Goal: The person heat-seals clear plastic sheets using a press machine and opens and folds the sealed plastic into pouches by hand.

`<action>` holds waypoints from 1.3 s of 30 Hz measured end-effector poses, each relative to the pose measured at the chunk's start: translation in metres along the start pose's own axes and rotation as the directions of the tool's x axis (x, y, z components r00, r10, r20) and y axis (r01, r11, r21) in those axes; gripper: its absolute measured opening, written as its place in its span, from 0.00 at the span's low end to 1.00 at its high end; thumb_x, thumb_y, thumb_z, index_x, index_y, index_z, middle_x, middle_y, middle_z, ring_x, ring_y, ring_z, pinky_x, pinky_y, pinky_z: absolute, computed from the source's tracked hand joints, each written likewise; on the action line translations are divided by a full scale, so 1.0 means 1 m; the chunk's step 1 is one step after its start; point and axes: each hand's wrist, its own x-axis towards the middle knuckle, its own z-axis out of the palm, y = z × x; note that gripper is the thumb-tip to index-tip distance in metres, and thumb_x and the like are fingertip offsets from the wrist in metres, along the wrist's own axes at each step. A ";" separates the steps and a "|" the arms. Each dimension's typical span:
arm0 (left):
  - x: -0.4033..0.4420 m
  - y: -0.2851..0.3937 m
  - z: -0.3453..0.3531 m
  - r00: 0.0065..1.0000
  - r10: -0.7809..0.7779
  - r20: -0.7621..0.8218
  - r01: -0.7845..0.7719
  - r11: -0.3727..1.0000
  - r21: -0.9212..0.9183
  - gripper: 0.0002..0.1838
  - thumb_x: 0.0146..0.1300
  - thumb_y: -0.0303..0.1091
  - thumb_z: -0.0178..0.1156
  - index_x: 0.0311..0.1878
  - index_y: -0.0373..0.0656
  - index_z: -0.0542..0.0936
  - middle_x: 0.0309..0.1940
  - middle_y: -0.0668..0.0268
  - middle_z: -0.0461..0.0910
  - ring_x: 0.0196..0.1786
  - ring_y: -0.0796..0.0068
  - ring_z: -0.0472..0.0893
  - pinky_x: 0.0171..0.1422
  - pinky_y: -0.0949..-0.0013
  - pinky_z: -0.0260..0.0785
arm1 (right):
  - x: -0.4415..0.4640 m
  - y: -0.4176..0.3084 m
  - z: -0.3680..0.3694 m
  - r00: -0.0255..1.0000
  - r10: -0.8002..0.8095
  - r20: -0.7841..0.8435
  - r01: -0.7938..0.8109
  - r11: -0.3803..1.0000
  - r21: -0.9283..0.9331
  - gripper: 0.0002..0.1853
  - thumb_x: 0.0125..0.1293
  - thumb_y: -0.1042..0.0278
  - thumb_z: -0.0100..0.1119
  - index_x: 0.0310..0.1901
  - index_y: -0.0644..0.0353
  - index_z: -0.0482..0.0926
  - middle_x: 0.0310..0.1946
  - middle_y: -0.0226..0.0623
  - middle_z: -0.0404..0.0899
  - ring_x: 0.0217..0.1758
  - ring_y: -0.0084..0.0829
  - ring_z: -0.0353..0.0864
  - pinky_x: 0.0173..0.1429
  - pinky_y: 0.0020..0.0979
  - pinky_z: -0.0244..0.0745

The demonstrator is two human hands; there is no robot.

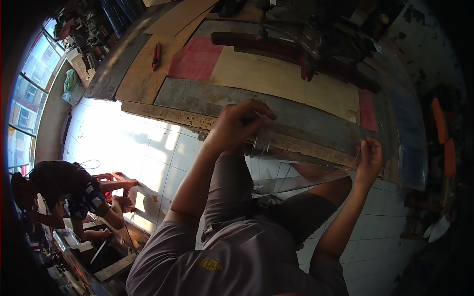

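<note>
A clear plastic sheet [296,178] hangs over my lap in front of the bench edge, held up at both ends. My left hand [243,124] pinches its left end between thumb and fingers, close to the wooden edge. At the other end, my right hand [369,157] has its fingertips closed on the plastic. Beyond my hands, a cream sheet [281,79] with a pink piece [196,58] at its left and another pink piece [367,109] at its right lies on the grey worktop [197,93]. A long dark bar [247,41] of a machine spans above it.
A red cutter [156,56] lies on brown board at the upper left. More clear plastic [411,133] drapes over the bench's right end. Orange objects [443,138] stand at far right. Another person [59,190] sits low at the left, beside a red stool [118,183].
</note>
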 end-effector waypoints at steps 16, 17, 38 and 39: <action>0.001 -0.008 0.001 0.996 0.089 0.004 -0.089 0.989 0.122 0.08 0.69 0.24 0.70 0.50 0.38 0.87 0.45 0.62 0.92 0.47 0.70 0.93 0.53 0.68 0.86 | 0.000 -0.001 0.001 1.000 -0.014 0.001 0.014 1.000 -0.001 0.11 0.79 0.68 0.65 0.57 0.63 0.80 0.49 0.32 0.82 0.52 0.21 0.81 0.59 0.28 0.77; 0.001 -0.009 0.001 0.993 0.114 0.010 -0.115 0.985 0.129 0.08 0.69 0.23 0.70 0.49 0.38 0.87 0.45 0.62 0.92 0.47 0.70 0.93 0.53 0.68 0.86 | 0.000 0.000 0.001 1.000 -0.012 0.004 0.012 1.000 0.003 0.12 0.79 0.68 0.65 0.57 0.63 0.80 0.49 0.32 0.82 0.52 0.21 0.81 0.59 0.28 0.77; 0.001 -0.005 0.002 0.998 -0.022 -0.066 0.031 0.990 0.135 0.08 0.67 0.27 0.74 0.47 0.39 0.87 0.37 0.65 0.93 0.41 0.78 0.92 0.48 0.73 0.84 | -0.001 -0.003 0.004 0.999 -0.009 -0.035 0.009 1.000 0.006 0.12 0.78 0.69 0.67 0.55 0.64 0.80 0.46 0.33 0.83 0.47 0.22 0.82 0.56 0.26 0.77; 0.001 -0.004 0.001 0.996 -0.054 -0.071 0.063 0.989 0.134 0.08 0.67 0.27 0.74 0.46 0.39 0.87 0.37 0.65 0.93 0.41 0.79 0.92 0.48 0.73 0.84 | -0.001 -0.004 0.005 0.999 -0.009 -0.041 0.010 1.000 0.005 0.12 0.78 0.69 0.67 0.55 0.64 0.80 0.46 0.33 0.83 0.46 0.22 0.82 0.55 0.26 0.77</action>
